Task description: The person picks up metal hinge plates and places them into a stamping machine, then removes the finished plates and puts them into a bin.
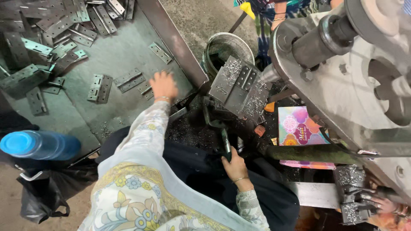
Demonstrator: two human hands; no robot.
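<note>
My left hand [163,86] reaches out flat onto the grey metal tray [124,51], its fingers resting over a metal hinge [147,89] near the tray's right edge; whether it grips the hinge is hidden. More hinges lie close by, one pair [127,79] just to the left and another [99,88] further left. My right hand [234,166] is closed around the dark handle of a lever [225,143] on the machine. Above it sits a tilted metal jig plate [239,89] covered with shiny shavings.
A heap of hinges [51,25] fills the tray's far left. A metal bucket [227,47] stands behind the jig. A large flywheel machine [351,72] occupies the right. A colourful box [299,128], a blue bottle [40,145] and another person's hand [383,205] are nearby.
</note>
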